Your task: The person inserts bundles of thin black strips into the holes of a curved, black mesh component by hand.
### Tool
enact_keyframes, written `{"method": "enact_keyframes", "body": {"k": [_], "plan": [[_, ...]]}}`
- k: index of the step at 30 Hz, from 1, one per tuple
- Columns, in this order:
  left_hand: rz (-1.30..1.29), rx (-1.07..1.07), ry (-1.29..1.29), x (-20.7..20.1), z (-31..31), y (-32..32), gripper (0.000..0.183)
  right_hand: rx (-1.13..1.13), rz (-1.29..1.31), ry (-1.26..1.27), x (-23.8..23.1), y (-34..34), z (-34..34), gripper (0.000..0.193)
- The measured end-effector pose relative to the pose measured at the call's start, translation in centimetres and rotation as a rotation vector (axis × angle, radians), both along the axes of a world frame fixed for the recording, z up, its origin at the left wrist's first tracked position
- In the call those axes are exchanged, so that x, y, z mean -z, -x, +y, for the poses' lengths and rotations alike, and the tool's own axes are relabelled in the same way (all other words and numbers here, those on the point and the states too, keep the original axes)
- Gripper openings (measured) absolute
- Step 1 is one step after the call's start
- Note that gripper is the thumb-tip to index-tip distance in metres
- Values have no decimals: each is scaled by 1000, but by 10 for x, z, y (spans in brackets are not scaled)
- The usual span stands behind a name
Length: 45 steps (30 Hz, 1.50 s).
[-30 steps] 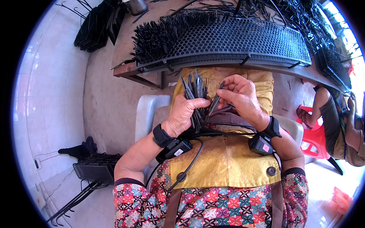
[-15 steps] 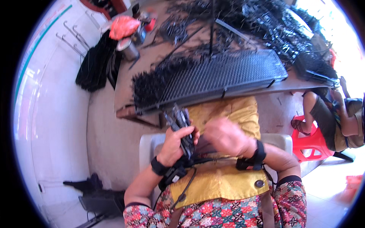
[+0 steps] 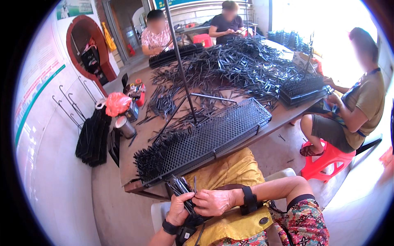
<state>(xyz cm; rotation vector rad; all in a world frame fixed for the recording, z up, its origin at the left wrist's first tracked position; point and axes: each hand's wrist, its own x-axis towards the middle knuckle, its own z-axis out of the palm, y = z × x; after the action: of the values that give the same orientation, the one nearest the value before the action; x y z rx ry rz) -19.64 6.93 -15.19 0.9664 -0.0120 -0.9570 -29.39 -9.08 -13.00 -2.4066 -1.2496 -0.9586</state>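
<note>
black strips [image 3: 180, 187] fill the curled left hand [image 3: 178, 209]; right hand [image 3: 214, 202], apart earlier, now meets them, pinched fingers apparently singling one out.

Place: small handwork workshop | large shared worktable [image 3: 138, 141], heap of slender black pieces [image 3: 230, 61] across it | perforated black rack [image 3: 213, 135] at near edge, one end densely filled | three co-workers [image 3: 365, 94] around table, one on red plastic stool [image 3: 324, 164] | black racks with hooked rods [image 3: 92, 139] beside white wall [image 3: 49, 135]
</note>
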Motion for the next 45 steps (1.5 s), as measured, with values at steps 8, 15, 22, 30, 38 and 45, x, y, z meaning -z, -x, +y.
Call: {"method": "enact_keyframes", "body": {"k": [8, 15, 22, 30, 38, 45], "plan": [[-91, -3, -45, -9, -1, 4, 27, -53, 387, -480, 11, 0, 5, 23], [-165, 45, -75, -19, -11, 3, 23, 276, 781, -1092, -9, 4, -2, 10], [-138, -79, -99, -13, -4, 5, 35, 328, 1042, -1437, 4, -23, -14, 25], [-213, -88, -92, -15, -2, 1, 34, 322, 1125, -1394, 7, -41, -6, 19], [-77, -178, -78, -9, 7, -14, 29, 466, 706, -1260, -28, -93, -43, 21], [-31, -220, -60, -14, 6, -13, 29, 448, 238, -948, -16, -170, -59, 18]]}}
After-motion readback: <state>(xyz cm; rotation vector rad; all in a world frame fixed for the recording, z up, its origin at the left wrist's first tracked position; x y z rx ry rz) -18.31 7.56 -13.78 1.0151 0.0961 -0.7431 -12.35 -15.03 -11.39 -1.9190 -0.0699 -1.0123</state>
